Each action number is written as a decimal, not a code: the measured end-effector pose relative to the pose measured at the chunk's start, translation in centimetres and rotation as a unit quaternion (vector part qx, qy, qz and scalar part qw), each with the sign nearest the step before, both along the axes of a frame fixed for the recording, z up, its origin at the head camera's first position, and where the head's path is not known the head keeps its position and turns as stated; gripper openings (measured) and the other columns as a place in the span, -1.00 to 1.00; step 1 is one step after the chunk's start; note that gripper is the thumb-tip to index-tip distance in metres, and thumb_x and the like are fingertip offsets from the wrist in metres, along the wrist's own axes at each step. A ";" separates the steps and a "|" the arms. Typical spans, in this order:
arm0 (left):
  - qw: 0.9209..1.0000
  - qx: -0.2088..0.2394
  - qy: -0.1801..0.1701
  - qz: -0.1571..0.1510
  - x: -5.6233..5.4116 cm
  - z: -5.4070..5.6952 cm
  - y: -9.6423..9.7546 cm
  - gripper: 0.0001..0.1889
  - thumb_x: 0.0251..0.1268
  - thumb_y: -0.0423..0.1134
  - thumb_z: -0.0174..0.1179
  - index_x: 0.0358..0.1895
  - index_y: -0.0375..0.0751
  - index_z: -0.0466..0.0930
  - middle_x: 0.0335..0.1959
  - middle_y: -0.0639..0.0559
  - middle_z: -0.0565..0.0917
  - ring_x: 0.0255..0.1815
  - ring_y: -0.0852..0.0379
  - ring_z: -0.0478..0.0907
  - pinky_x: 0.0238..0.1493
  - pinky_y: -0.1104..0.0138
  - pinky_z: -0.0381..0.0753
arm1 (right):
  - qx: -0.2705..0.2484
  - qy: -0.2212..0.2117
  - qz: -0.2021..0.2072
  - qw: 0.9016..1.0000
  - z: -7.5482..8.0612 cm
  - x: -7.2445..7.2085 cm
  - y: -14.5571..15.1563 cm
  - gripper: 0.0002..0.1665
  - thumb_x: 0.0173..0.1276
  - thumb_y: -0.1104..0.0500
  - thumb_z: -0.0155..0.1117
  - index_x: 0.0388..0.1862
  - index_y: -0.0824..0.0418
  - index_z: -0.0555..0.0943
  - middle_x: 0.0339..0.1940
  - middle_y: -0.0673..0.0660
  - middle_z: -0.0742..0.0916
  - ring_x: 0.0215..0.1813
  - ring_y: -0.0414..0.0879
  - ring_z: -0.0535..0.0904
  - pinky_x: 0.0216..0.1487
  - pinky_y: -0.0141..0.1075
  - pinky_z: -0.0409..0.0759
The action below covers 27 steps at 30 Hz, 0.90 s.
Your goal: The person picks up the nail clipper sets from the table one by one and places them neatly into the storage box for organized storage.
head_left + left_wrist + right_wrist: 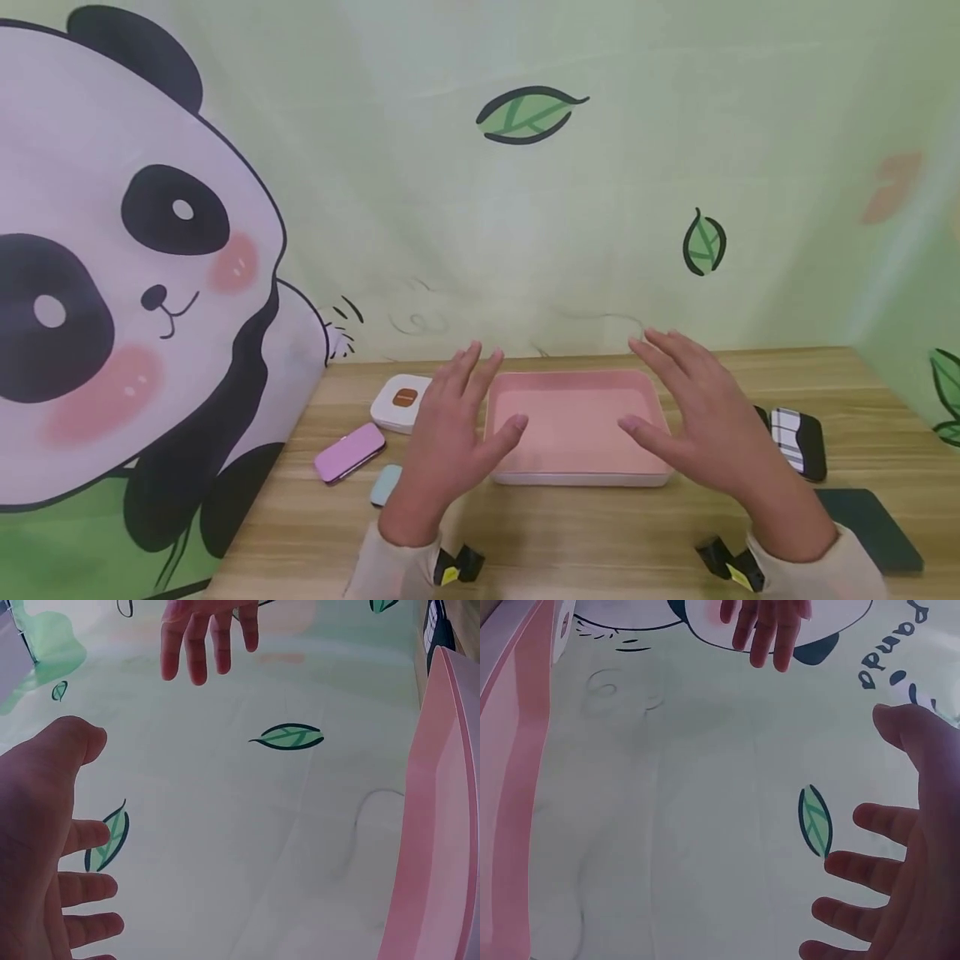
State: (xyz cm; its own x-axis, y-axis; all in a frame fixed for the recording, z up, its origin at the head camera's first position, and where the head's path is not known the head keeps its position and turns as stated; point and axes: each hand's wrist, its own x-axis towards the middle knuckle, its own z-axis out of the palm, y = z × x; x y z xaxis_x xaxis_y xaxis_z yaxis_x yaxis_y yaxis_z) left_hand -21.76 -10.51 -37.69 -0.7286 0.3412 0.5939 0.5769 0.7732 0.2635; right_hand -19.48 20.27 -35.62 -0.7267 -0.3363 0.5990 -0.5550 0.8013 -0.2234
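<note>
A shallow pink tray (577, 479) lies on the wooden table, its inside bare. Above its left side I see my left hand (461, 425), fingers spread and thumb pointing toward the tray's middle. My right hand (701, 417) hovers over the right side in the mirrored pose. Neither hand holds anything, and a gap separates them. In the left wrist view the straight fingers of the left hand (45, 840) show in front of the backdrop, with the tray's pink wall (431, 795) at the right. The right wrist view shows the right hand (907, 847) with its fingers apart.
Left of the tray lie a white rounded case (386, 408), a pink-purple case (350, 452) and a light blue item (386, 485), partly hidden. On the right are a black-and-white item (810, 446) and a dark green flat item (870, 529). A panda-printed backdrop (420, 208) stands behind.
</note>
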 end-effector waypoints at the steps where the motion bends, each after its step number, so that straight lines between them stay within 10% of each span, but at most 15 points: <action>1: 1.000 0.000 0.003 -0.003 0.0 0.0 0.1 -0.24 0.37 0.30 0.02 0.54 0.03 0.25 0.57 -0.15 0.23 0.56 -0.17 0.18 0.45 -0.16 0.24 | 0.001 -0.001 0.002 1.000 0.0 0.1 0.0 0.00 0.18 -0.13 0.44 0.56 0.05 0.28 0.51 0.22 0.40 0.50 0.27 0.24 0.30 0.35 0.28; 27: 1.000 -0.005 0.013 -0.005 0.0 -0.4 0.4 -0.28 0.33 0.19 0.12 0.51 -0.01 0.31 0.54 -0.19 0.27 0.49 -0.19 0.30 0.37 -0.16 0.36 | 0.015 -0.017 0.020 1.000 -0.3 0.3 0.1 0.01 0.20 -0.11 0.47 0.58 0.03 0.25 0.48 0.23 0.41 0.43 0.25 0.32 0.25 0.30 0.40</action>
State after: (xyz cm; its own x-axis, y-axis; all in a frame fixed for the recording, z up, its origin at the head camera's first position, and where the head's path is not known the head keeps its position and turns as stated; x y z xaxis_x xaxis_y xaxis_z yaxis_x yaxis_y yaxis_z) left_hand -21.74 -10.11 -38.12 -0.7092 0.3549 0.6091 0.5915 0.7697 0.2402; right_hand -19.19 20.39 -35.87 -0.7322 -0.3823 0.5636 -0.5788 0.7855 -0.2191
